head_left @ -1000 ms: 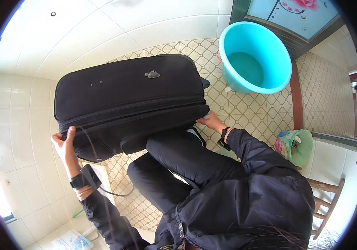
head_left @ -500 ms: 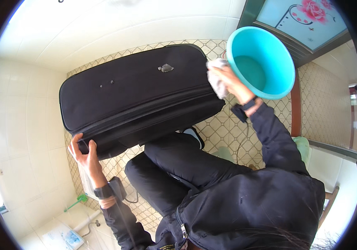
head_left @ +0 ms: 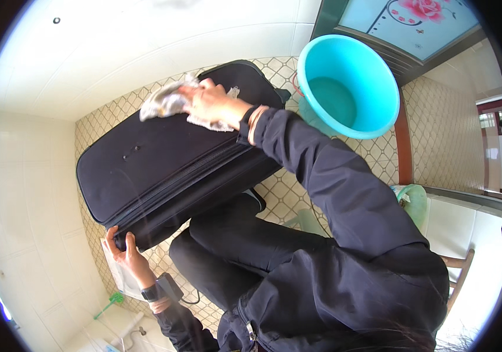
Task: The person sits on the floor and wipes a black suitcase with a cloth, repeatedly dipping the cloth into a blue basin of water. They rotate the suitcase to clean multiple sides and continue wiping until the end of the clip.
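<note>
A black fabric suitcase (head_left: 157,158) lies on the tiled floor in front of me, tilted up toward its far right end. My left hand (head_left: 126,253) grips its near left corner, thumb and fingers round the edge. My right hand (head_left: 210,102) presses a whitish cloth (head_left: 166,101) against the upper face near the far edge. The cloth is bunched under my fingers and hangs over to the left. Just beside that wrist a pale worn patch (head_left: 233,92) shows on the fabric. Two small studs dot the suitcase's left half.
A turquoise bucket (head_left: 374,94) stands right of the suitcase, by a dark-framed door (head_left: 406,26) with a flower picture. White tiled walls (head_left: 28,158) close in at left and back. A pale green bin (head_left: 416,205) and a wooden stool (head_left: 462,267) stand at right.
My right hand has swept the cloth left from beside the bucket onto the suitcase's upper face. The suitcase has turned slightly, its left end nearer me. My left hand keeps its corner grip.
</note>
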Motion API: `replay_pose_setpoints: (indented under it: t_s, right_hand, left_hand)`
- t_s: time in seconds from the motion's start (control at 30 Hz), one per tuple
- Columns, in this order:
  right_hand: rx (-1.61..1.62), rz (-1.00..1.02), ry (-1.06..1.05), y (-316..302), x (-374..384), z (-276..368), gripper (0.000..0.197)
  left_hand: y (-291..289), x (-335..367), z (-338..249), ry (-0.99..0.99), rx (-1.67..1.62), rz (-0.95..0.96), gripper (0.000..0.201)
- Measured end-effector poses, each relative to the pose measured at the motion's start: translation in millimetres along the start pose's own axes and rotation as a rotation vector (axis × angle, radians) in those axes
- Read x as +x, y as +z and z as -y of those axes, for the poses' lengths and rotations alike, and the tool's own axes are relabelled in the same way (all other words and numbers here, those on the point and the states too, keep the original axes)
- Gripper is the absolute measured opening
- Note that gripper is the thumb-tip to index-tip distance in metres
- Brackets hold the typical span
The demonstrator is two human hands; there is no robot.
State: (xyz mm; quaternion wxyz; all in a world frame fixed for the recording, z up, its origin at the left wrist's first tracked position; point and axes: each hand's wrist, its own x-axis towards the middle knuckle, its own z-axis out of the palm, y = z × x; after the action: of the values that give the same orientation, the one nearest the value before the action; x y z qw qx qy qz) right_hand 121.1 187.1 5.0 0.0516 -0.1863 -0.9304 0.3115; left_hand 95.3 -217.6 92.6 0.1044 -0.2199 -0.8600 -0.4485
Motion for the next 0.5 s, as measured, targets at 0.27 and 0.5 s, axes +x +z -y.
replay_pose_setpoints:
  t_s: [0.27,0.5]
  right_hand:
    - [-0.238,-0.202,-0.049,-41.5,-42.0,-102.7,0.043]
    - [0.264,-0.14,0.403,-12.1,-101.5,-96.3,0.036]
  left_hand:
    - [-7.7,-14.1,43.7,-0.29,-0.283,-0.06,0.031]
    - [-17.2,-12.1,93.5,-0.334,-0.406,-0.039,0.034]
